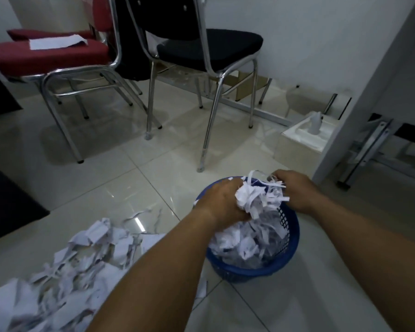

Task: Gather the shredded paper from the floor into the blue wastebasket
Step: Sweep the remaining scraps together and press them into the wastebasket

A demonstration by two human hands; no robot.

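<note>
Shred pile (82, 259), L hand (222, 201) & R hand (297, 190) clutching paper wad (256, 197), above blue wastebasket (240, 269)

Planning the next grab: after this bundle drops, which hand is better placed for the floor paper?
Likely left. Both the left hand and right hand hold the bundle over the blue wastebasket, but the floor pile lies left of it, beside the left forearm.
</note>
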